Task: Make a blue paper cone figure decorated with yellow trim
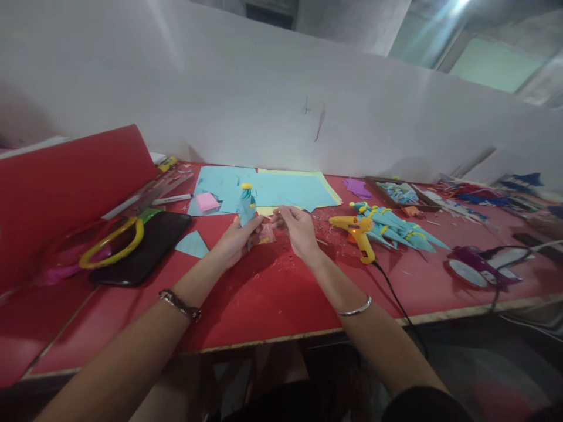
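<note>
Upright in my left hand (pixel 237 240) is a small light-blue paper cone figure (pixel 246 202) with a yellow top and a yellow dot on its side. My right hand (pixel 299 228) is just right of it, thumb and fingertips pinched together; whatever they hold is too small to name. Beneath my hands lies a small clear plastic bag (pixel 267 232) on the red table (pixel 272 299). A yellow glue gun (pixel 358 234) with a lit orange light rests to the right, beside a pile of similar blue cones with yellow trim (pixel 391 225).
Blue paper sheets (pixel 285 186) and a pink block (pixel 207 202) lie behind my hands. At left are a black phone-like slab (pixel 149 252), a yellow ring (pixel 112 252) and a red board (pixel 74 199). A tray (pixel 407 202) stands back right; a cable (pixel 396 296) hangs over the front edge.
</note>
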